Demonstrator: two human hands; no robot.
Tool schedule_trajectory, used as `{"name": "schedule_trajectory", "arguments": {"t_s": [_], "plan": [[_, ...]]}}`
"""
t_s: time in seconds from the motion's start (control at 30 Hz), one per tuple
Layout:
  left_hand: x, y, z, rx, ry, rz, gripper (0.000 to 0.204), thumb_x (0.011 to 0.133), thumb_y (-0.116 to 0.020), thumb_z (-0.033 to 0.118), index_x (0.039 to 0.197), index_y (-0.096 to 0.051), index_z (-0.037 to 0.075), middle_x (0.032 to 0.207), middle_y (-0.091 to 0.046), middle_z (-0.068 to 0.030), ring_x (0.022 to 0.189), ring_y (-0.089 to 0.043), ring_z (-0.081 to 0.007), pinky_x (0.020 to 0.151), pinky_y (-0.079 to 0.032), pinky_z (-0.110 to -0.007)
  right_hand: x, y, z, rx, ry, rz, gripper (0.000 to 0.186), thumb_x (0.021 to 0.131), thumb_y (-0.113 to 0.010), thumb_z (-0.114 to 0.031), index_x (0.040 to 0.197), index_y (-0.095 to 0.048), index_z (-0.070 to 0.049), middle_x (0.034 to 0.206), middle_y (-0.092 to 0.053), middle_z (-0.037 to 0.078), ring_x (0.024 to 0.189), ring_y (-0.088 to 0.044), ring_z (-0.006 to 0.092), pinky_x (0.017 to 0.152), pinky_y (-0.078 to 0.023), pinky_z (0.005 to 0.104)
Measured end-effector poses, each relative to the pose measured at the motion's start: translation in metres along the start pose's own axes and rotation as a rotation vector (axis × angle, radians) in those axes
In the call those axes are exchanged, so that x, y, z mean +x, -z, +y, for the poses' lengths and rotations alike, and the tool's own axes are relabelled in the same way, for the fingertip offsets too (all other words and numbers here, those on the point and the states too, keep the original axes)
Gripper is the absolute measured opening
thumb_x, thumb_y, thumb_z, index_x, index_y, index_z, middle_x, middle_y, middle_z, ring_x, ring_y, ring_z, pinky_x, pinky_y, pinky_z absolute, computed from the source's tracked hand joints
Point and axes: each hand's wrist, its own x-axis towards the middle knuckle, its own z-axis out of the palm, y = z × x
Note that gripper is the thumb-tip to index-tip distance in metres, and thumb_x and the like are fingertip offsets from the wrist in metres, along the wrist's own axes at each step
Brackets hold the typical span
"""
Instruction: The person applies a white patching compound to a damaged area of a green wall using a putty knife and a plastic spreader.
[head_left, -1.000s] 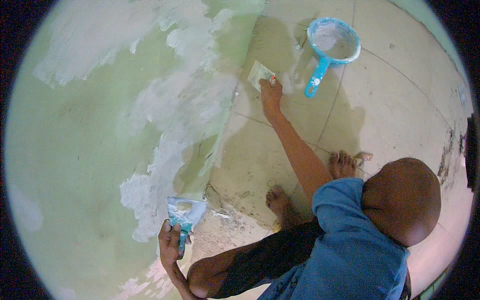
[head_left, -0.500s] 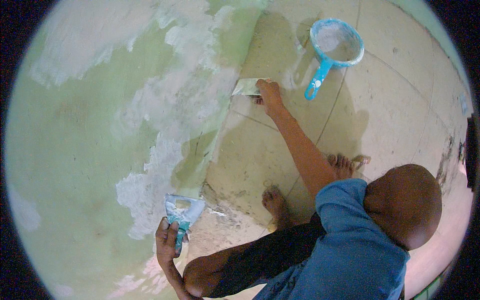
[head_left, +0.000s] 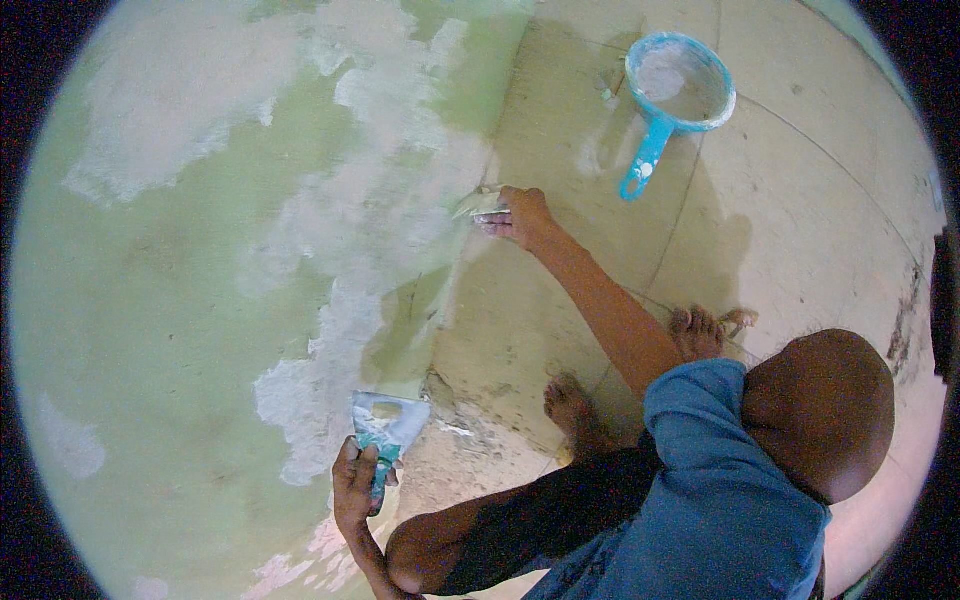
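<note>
Against the green wall (head_left: 170, 330), patched with pale filler, the person's right hand (head_left: 520, 215) is closed around a small scraper (head_left: 478, 205), its blade lying flat on the wall's surface near the line where the wall meets the floor (head_left: 800, 220). Lower along the wall, the left hand (head_left: 355, 490) is wrapped tight around the handle of a wide putty knife (head_left: 388, 425), whose blade, smeared with white filler, rests at the edge of a pale patch. Away from the wall, on the floor beyond the right hand, sits a blue scoop (head_left: 680, 85) with a long handle, white paste inside its bowl. It stands well apart from both hands. Two bare feet (head_left: 575, 410) rest on the floor beside the wall's base, one near crumbled plaster, the other farther out. The person wears a blue shirt (head_left: 720, 500) and crouches close to the wall.
</note>
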Motion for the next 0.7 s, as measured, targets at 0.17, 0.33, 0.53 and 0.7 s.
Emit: {"name": "schedule_trajectory", "arguments": {"t_s": [0.17,0.33,0.53,0.7], "plan": [[0.003,0.005,-0.012,0.033,-0.071,-0.002,0.018,0.095,-0.051,0.023,0.095,-0.051,0.004,0.071,-0.062,-0.0078,0.052,-0.056,-0.0133,0.047,-0.044,-0.026,0.013,-0.008,-0.018,0.141,-0.089,0.006,0.022,0.083,-0.048,-0.011,0.098,-0.045,0.005,0.097,-0.058,0.022,0.084,-0.065,0.0358,0.077,-0.055,0.0520],[-0.003,0.007,-0.003,0.058,-0.043,0.009,0.017,0.095,-0.049,0.020,0.090,-0.050,0.004,0.072,-0.060,-0.0064,0.057,-0.056,-0.0121,0.053,-0.045,-0.026,0.039,-0.019,-0.026,0.069,-0.032,0.038,0.023,0.083,-0.051,-0.013,0.096,-0.046,0.005,0.094,-0.059,0.020,0.082,-0.065,0.0357,0.076,-0.056,0.0517],[0.012,-0.009,0.010,0.007,-0.068,-0.099,0.017,0.095,-0.049,0.019,0.089,-0.050,0.004,0.072,-0.061,-0.0081,0.055,-0.056,-0.0128,0.051,-0.044,-0.026,0.155,0.109,-0.049,-0.890,0.877,-0.143,0.021,0.085,-0.051,-0.014,0.096,-0.047,0.004,0.091,-0.060,0.021,0.077,-0.065,0.0334,0.070,-0.057,0.0512],[-0.003,0.003,0.000,0.023,-0.016,0.021,0.018,0.095,-0.049,0.019,0.089,-0.050,0.003,0.073,-0.063,-0.0102,0.055,-0.056,-0.0130,0.050,-0.044,-0.026,0.206,0.071,-0.044,-1.127,0.760,-0.071,0.021,0.086,-0.051,-0.015,0.095,-0.049,0.004,0.090,-0.060,0.022,0.072,-0.064,0.0330,0.067,-0.058,0.0499]]}}
